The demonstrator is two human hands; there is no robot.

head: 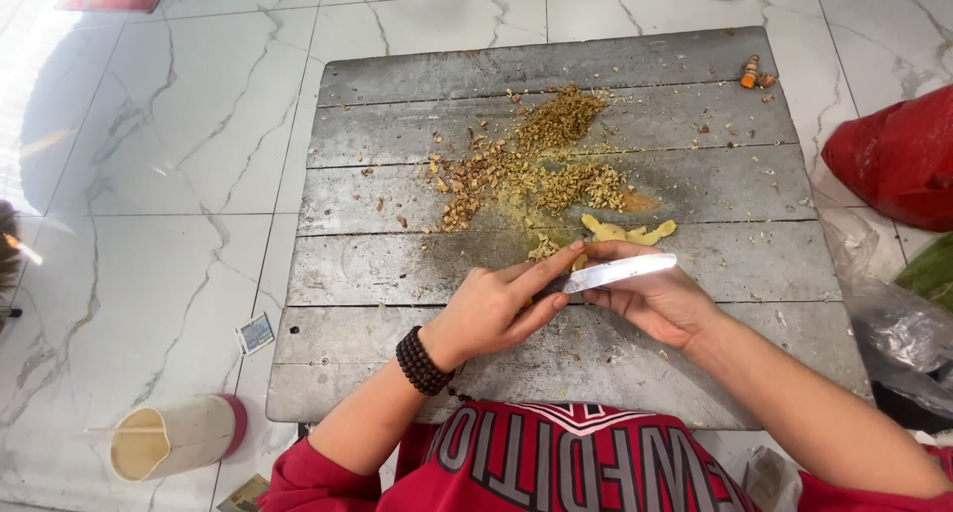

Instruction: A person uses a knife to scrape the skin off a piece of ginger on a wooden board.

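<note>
A knife (623,271) with a pale blade lies level over the near part of a grey plank board (397,274), tip to the right. My left hand (491,311), with a dark bead bracelet at the wrist, grips the handle end, its index finger stretched along the blade's back. My right hand (657,301) is cupped under the blade, fingers touching it; whether it holds anything is hidden. Just beyond the blade lie yellow root slices (627,232). A spread of chopped brown and yellow bits (541,169) covers the board's middle.
A small orange root piece (751,71) sits at the board's far right corner. On the marble floor to the right are a red plastic bag (898,159) and a clear plastic bag (884,318). A cream cup (174,435) lies tipped at lower left, near a small card (256,333).
</note>
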